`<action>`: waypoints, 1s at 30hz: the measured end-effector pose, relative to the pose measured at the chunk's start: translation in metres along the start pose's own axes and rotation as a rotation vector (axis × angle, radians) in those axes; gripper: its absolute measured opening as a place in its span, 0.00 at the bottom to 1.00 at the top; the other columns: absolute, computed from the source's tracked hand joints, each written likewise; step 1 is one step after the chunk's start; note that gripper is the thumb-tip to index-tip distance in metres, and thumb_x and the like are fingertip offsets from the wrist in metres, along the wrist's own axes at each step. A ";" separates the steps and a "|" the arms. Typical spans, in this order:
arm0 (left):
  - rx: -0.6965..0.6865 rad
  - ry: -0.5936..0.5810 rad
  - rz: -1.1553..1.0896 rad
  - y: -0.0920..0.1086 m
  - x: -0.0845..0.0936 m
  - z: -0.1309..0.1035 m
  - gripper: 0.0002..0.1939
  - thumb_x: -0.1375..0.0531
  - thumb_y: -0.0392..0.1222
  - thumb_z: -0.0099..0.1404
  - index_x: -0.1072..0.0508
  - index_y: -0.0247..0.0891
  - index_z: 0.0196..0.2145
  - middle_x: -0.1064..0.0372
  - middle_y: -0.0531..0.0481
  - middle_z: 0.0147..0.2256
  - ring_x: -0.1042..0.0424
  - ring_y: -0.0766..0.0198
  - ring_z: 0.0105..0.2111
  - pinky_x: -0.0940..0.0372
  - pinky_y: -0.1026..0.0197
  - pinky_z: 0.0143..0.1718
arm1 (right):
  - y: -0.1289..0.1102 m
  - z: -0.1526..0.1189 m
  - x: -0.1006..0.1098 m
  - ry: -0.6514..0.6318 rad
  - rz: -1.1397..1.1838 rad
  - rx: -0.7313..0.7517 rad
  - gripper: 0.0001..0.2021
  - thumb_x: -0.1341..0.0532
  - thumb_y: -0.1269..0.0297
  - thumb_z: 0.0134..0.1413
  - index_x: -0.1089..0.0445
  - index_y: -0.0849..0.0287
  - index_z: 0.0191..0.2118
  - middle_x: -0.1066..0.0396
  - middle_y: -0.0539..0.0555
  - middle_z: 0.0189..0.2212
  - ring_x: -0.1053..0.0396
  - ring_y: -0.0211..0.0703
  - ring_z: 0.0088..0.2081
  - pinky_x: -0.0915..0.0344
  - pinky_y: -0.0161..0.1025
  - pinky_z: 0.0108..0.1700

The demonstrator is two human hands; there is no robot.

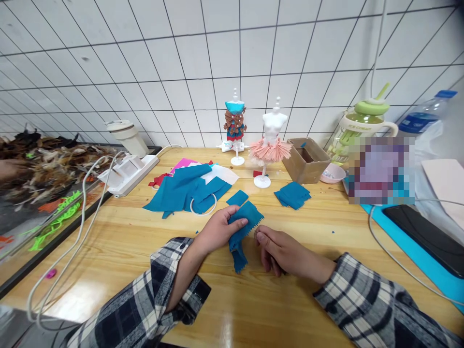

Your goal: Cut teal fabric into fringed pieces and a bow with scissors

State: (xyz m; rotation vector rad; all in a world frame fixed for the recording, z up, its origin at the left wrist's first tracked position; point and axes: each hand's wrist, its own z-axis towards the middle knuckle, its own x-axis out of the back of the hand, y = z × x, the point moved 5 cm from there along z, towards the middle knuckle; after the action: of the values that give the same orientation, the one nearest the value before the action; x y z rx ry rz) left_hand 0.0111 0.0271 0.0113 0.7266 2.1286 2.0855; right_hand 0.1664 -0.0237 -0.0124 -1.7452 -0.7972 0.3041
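Observation:
My left hand [219, 227] is closed on a blue fabric strip [248, 217] with zigzag-cut edges, thumb on top. One end of the strip hangs down toward the table. Just right of it, my right hand [279, 251] has its thumb and forefinger pinched together near the jagged edge. Whatever that pinch holds, if anything, is too small to make out. Beyond my left hand lies a small blue fabric piece [237, 196]. Farther right rests a stack of blue zigzag-edged pieces [293, 195]. Larger blue cloth [177, 186] spreads at the left, with a white ring [193, 209] on it.
Two mini dress forms stand at the back, one in a brown-bowed outfit [235, 123], one in a pink ruffled skirt [270, 151]. Beside them are a cardboard box [308, 169] and pink bowl [332, 174]. A power strip [134, 174] trails cables left; a phone [427, 237] lies right.

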 end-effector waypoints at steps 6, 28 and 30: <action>0.024 0.015 -0.171 -0.005 -0.001 0.002 0.13 0.35 0.48 0.57 0.28 0.36 0.34 0.28 0.52 0.33 0.32 0.65 0.32 0.36 0.64 0.35 | -0.003 -0.001 -0.002 -0.014 -0.040 0.024 0.16 0.59 0.48 0.67 0.48 0.54 0.35 0.30 0.46 0.20 0.38 0.32 0.14 0.44 0.27 0.15; 0.085 -0.016 -0.311 -0.007 -0.006 0.000 0.12 0.32 0.45 0.55 0.28 0.36 0.32 0.28 0.53 0.32 0.30 0.67 0.31 0.36 0.66 0.33 | -0.005 -0.001 -0.005 0.012 -0.085 0.072 0.17 0.60 0.48 0.67 0.45 0.54 0.39 0.29 0.47 0.23 0.38 0.32 0.15 0.42 0.29 0.17; 0.096 -0.017 -0.305 -0.007 -0.006 0.000 0.12 0.32 0.45 0.55 0.28 0.36 0.33 0.27 0.52 0.32 0.30 0.67 0.31 0.35 0.66 0.34 | -0.005 -0.001 -0.005 0.011 -0.093 0.071 0.16 0.59 0.49 0.68 0.45 0.55 0.39 0.29 0.47 0.23 0.37 0.32 0.15 0.42 0.29 0.17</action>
State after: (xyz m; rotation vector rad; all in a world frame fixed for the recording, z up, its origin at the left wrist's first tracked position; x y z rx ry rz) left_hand 0.0141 0.0252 0.0030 0.3940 2.1816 1.8265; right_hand 0.1613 -0.0273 -0.0082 -1.6373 -0.8473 0.2566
